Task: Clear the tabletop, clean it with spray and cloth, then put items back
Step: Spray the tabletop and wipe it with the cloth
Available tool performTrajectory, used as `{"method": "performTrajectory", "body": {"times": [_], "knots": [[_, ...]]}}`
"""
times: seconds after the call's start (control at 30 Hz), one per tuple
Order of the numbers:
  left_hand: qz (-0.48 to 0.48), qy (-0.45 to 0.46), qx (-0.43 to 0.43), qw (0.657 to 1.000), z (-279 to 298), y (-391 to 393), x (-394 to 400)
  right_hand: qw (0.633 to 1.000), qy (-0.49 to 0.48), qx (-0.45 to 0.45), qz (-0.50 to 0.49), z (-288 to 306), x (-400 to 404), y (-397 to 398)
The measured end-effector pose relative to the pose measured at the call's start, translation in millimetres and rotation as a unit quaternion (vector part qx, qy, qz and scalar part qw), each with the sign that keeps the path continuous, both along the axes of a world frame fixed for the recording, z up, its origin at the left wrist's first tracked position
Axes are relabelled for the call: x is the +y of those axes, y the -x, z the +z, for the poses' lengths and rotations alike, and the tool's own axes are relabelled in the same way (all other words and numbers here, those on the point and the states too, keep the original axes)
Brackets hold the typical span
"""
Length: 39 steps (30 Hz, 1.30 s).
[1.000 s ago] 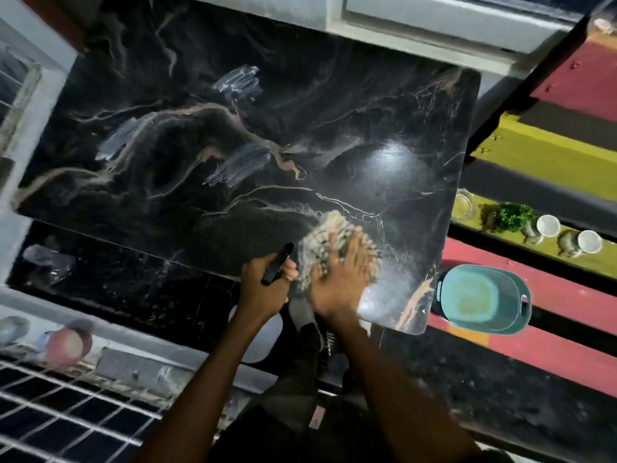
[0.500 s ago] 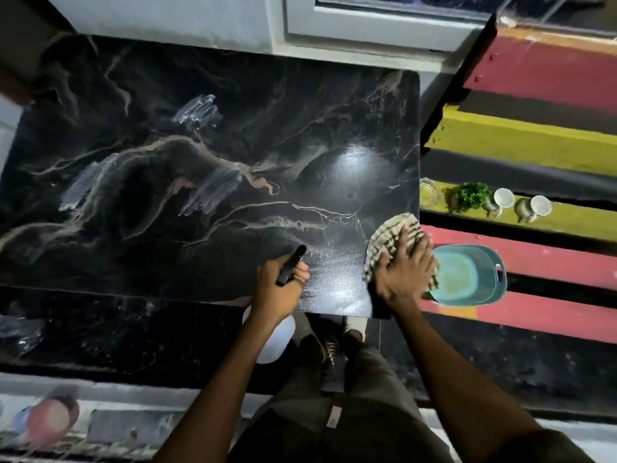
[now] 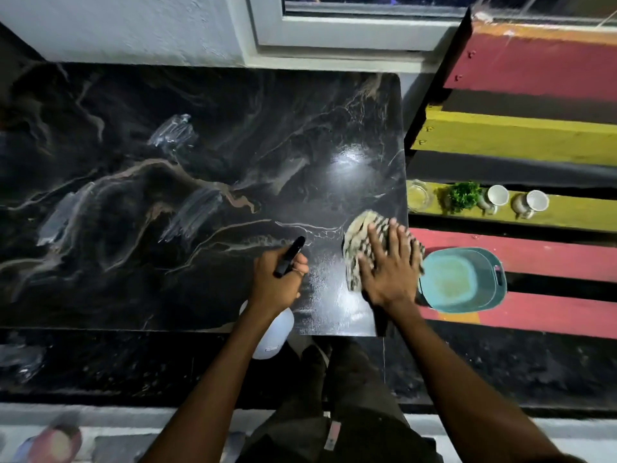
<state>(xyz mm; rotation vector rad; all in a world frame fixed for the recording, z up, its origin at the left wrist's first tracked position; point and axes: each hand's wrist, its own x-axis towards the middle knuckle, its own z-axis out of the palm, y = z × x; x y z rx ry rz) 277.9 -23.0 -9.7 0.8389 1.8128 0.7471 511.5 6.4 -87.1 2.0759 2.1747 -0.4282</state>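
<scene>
The black marble tabletop (image 3: 200, 162) fills the middle of the view, with wet streaks on its left half and a damp sheen near its front right corner. My left hand (image 3: 275, 279) grips a spray bottle (image 3: 275, 332) by its black trigger head; the white body hangs below the table's front edge. My right hand (image 3: 389, 262) lies flat with spread fingers on a striped cloth (image 3: 359, 238), pressing it onto the table near the right edge. Part of the cloth is hidden under my palm.
Right of the table runs a stepped bench in red and yellow (image 3: 534, 138). On its yellow ledge stand a glass bowl (image 3: 417, 195), a small green plant (image 3: 464, 195) and two white cups (image 3: 497, 195). A teal basin (image 3: 464, 279) sits just beside the table's right edge.
My right hand has slid the cloth from the front middle of the table rightwards to the right edge, then a little back. My left hand keeps gripping the spray bottle.
</scene>
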Motion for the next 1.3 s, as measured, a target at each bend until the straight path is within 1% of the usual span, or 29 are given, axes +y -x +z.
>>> {"method": "performTrajectory", "body": {"times": [0.07,0.13,0.2,0.3,0.33,0.4,0.47,0.57,0.63,0.73,0.83,0.9,0.97,1.0,1.03,1.07,1.13,1.2,1.23,1.3], "knots": [[-0.003,0.001,0.000,1.000,2,-3,15,0.999,0.005,0.003,-0.047,0,50,19],[-0.011,0.003,0.015,1.000,6,-4,35,0.999,0.015,0.003,-0.044,-1,80,43],[-0.022,0.007,0.040,0.999,11,-5,55,1.000,0.007,0.018,0.022,-2,79,61],[-0.065,0.008,0.104,0.992,22,-9,86,0.980,-0.007,0.066,0.187,-8,36,62],[-0.084,0.009,0.133,0.988,25,-12,98,0.973,-0.007,0.080,0.219,-11,22,55],[-0.094,0.004,0.166,0.982,29,-20,123,0.970,0.003,0.086,0.229,-15,7,33],[-0.095,0.005,0.157,0.983,32,-27,146,0.977,0.006,0.071,0.202,-17,6,12],[-0.118,0.021,0.139,0.983,32,-36,180,0.984,0.005,0.062,0.165,-13,35,-9],[-0.136,0.013,0.143,0.980,30,-38,194,0.990,0.002,0.056,0.133,-10,68,-17],[-0.122,-0.002,0.156,0.980,24,-37,205,0.997,-0.023,0.043,0.054,-6,147,-21],[-0.069,0.022,0.110,0.991,22,-31,204,0.999,-0.020,0.023,-0.012,-4,244,0],[-0.036,0.031,0.095,0.994,21,-22,201,0.997,0.001,0.021,-0.068,0,300,32],[-0.008,0.032,0.078,0.996,23,-12,194,0.995,0.007,0.022,-0.098,5,328,70],[0.010,0.034,0.071,0.997,23,-5,190,0.996,0.006,0.033,-0.077,7,331,93],[0.028,0.034,0.069,0.997,24,2,187,0.998,0.006,0.058,-0.033,7,325,116],[0.043,0.031,0.074,0.996,24,9,184,0.996,0.007,0.084,0.031,7,311,138],[0.063,0.026,0.087,0.994,24,20,179,0.975,0.013,0.110,0.192,5,260,167],[0.071,0.024,0.087,0.993,27,27,175,0.944,0.032,0.108,0.309,3,200,165],[0.072,0.019,0.088,0.993,29,29,174,0.935,0.032,0.116,0.333,0,177,150],[0.083,0.025,0.083,0.993,31,31,171,0.937,0.019,0.143,0.319,-6,159,103]]}}
